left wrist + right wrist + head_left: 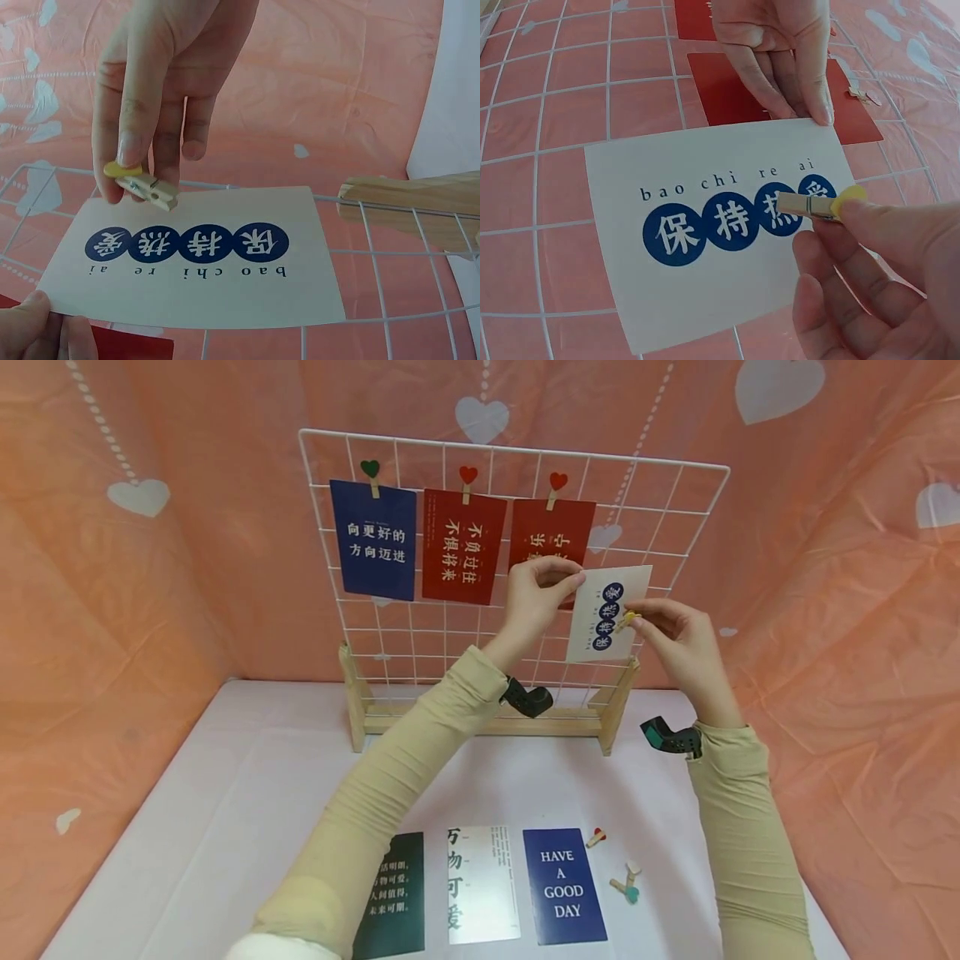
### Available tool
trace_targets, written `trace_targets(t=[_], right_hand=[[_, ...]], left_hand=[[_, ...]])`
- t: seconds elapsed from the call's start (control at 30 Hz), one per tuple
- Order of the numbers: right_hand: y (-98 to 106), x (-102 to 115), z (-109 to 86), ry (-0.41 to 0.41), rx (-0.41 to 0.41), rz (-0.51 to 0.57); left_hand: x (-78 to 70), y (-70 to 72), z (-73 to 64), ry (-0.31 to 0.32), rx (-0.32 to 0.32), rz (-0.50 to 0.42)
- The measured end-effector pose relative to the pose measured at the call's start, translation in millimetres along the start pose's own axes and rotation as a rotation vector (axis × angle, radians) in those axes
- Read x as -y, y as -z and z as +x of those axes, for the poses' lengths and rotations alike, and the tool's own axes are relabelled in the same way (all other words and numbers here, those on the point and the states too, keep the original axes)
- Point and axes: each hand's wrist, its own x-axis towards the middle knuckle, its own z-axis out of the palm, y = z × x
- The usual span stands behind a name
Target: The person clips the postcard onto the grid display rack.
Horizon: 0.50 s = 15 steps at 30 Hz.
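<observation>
My left hand (534, 602) pinches a white card (609, 577) by its upper left corner, in front of a white wire grid rack (517, 647). Four blue discs with white characters run along the card. Between thumb and fingers, my right hand (686, 643) pinches a small wooden clothespin (806, 205) with a yellow piece on its end. In the head view the clothespin lies in front of the card; whether it touches cannot be told. A blue card (375, 572) and two red cards (461, 585) hang from heart clothespins; the left hand partly covers the right red card (551, 514).
Wooden feet (356, 697) hold the rack on the white table (247, 777). A dark green card (405, 893), a white card (483, 893) and a blue card (566, 922) lie at the front, beside several clothespins (632, 893). The left sleeve partly hides the green card.
</observation>
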Motion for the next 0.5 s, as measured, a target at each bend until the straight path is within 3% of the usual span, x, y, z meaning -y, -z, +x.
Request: trace_targets(t=[0.5], right_hand=[[4.8, 2.3, 9.8, 0.009, -0.057, 0.010]], left_hand=[[-9.6, -2.9, 10.8, -0.051, -0.047, 0.043]])
